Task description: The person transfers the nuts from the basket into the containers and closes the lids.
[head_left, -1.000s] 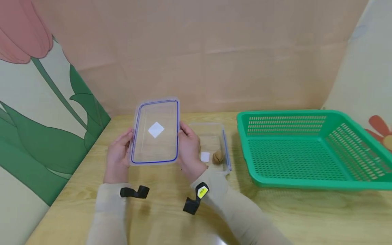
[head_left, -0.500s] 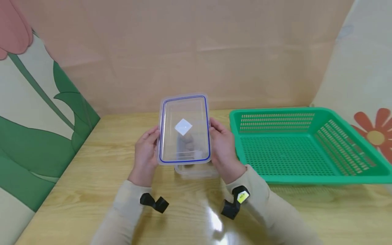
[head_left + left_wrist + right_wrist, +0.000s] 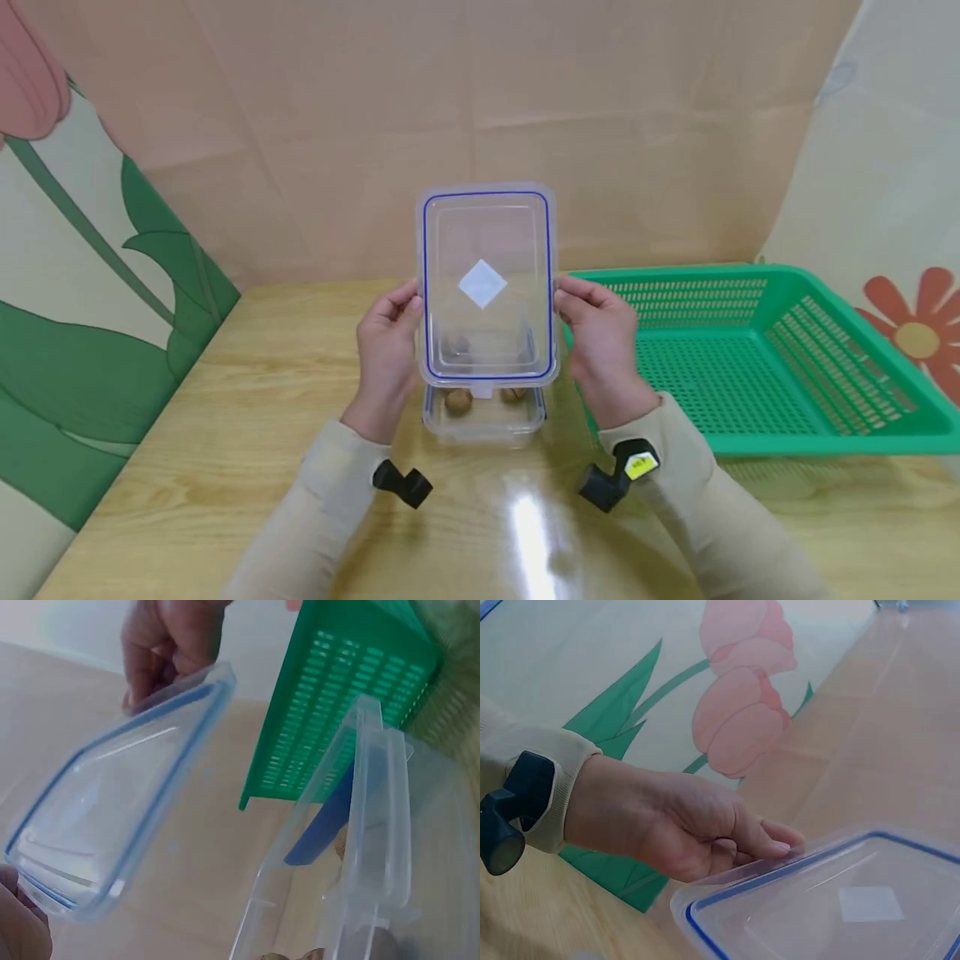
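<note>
Both hands hold a clear plastic lid with a blue seal line and a white diamond-shaped sticker. My left hand pinches its left edge; my right hand pinches the right edge. The lid is raised and tilted above a clear plastic container on the table, hiding most of it. Walnuts lie inside the container, near its front. In the left wrist view the lid is apart from the container. The right wrist view shows the left hand at the lid's edge.
A green plastic basket with slotted sides stands to the right, close behind the right hand. The wooden table meets a pinkish-beige backdrop at the back. Flower-printed panels rise on the left and right.
The lid has moved right in both hands, from left of the container to over it, then rose and straightened. The view has turned slightly left and right-hand basket appears shifted.
</note>
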